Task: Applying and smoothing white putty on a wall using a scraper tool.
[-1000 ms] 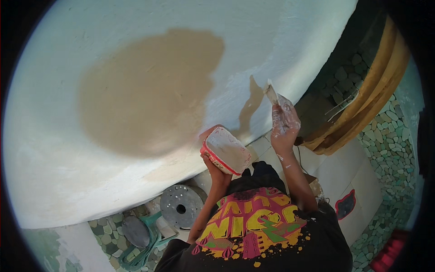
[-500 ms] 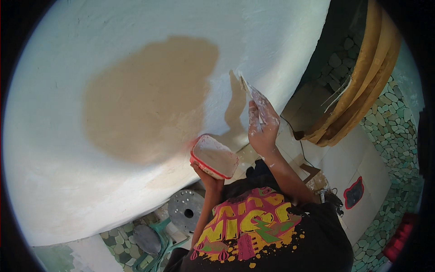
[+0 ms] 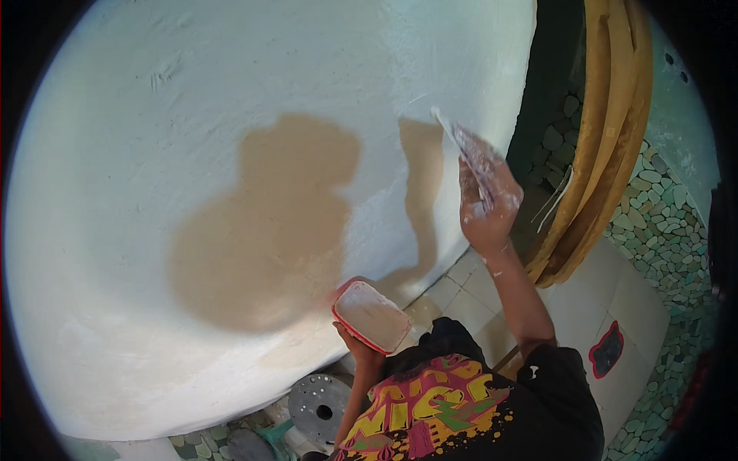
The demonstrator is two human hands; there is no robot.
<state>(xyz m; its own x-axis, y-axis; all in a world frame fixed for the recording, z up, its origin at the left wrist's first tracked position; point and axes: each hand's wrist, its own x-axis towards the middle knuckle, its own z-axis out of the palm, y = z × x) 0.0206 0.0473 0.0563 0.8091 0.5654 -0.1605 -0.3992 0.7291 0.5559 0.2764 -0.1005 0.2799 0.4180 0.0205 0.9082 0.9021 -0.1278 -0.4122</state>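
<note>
My left hand (image 3: 360,347) is closed around a rectangular tub (image 3: 373,316) with a red rim, which holds whitish paste. In my right hand (image 3: 492,192), its fingers smeared with white, is a thin flat scraper (image 3: 447,125) seen almost edge-on. Paste whitens the scraper's tip, which is at or very close to the large pale wall (image 3: 307,61); I cannot tell whether they touch. Shadows of my head, arm and hand fall across that wall. The scraper's handle is mostly hidden in my palm.
Tall curved yellow-brown boards (image 3: 607,146) stand right of the wall. Pale floor tiles (image 3: 584,284) bear a dark, red-edged mat-like piece (image 3: 606,350). Below left are a grey disc with holes (image 3: 321,409) and a green chair-like thing (image 3: 278,436). Greenish pebble paving (image 3: 661,207) edges the floor.
My right hand with the scraper has moved right along the wall, and the arm is more stretched. The tub appears lower in view. The whole view has shifted, and the head shadow sits lower.
</note>
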